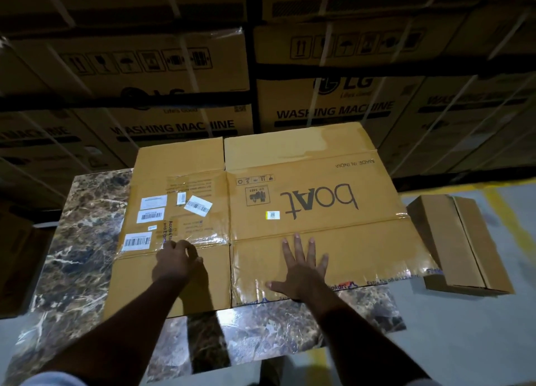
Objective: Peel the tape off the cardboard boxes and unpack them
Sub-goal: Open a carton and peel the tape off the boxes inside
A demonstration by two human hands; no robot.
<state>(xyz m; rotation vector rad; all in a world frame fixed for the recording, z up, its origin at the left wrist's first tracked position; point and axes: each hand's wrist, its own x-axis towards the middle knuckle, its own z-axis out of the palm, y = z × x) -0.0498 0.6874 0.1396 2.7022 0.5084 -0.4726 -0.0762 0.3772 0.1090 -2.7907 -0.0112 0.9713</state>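
Note:
A flattened brown cardboard box [290,188] printed "boAt" lies spread on a marble-patterned table [81,240]. Clear tape [203,239] runs along its folds, and shiny printed tape [362,281] lines the near right edge. White barcode labels [150,214] are stuck on the left panel. My left hand [178,259] has curled fingers at the tape along the left panel's fold, pinching at it. My right hand [303,265] presses flat with spread fingers on the near right flap.
A smaller closed cardboard box [461,246] lies on the grey floor at the right. Stacks of large washing machine cartons [333,95] form a wall behind the table. Another brown box [14,258] stands at the left edge.

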